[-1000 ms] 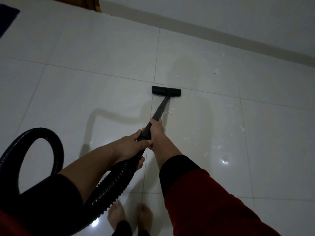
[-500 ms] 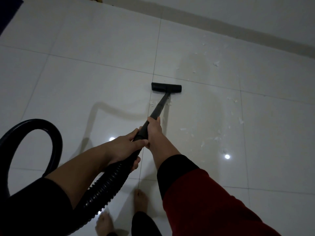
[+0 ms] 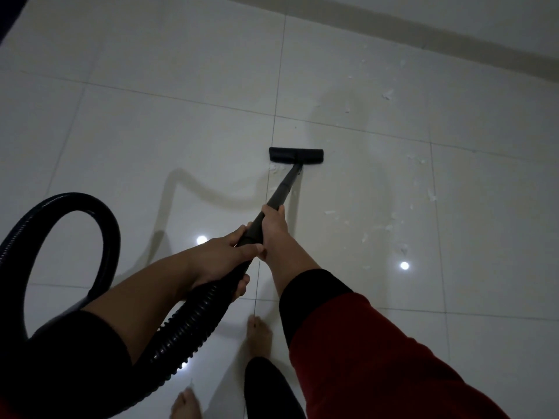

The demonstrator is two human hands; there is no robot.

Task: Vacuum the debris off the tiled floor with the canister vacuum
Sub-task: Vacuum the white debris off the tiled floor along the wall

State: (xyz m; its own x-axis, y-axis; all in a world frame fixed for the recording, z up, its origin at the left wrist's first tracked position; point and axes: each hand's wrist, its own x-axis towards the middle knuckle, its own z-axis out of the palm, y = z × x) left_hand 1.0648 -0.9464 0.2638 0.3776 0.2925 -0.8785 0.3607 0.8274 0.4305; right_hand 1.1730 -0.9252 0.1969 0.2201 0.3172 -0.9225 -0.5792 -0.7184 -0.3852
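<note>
Grip, right: right hand (image 3: 273,226) closes around the wand (image 3: 284,189), forward of the other hand, where I judge it steers the head.
Grip, left: left hand (image 3: 223,258) wraps the joint where wand meets the ribbed hose (image 3: 187,325); it probably carries the weight and supplies the push.
Floor head: floor head (image 3: 296,154) lies flat on the tiled floor (image 3: 169,122), just right of a grout line, with a small clump of white scraps touching its near edge.
Debris: debris (image 3: 388,227) is scattered mostly to the right of the head, with more flecks farther off near the baseboard (image 3: 453,34); much is left to collect.
Hose: it loops up at the left and runs out of view; the canister itself is not visible.
Obstacles: bare feet (image 3: 258,335) stand close behind the wand, and the hose loop may drag or tug on a long reach to the right.
Light: dim, with two bright reflections on the tiles that could be mistaken for scraps.
</note>
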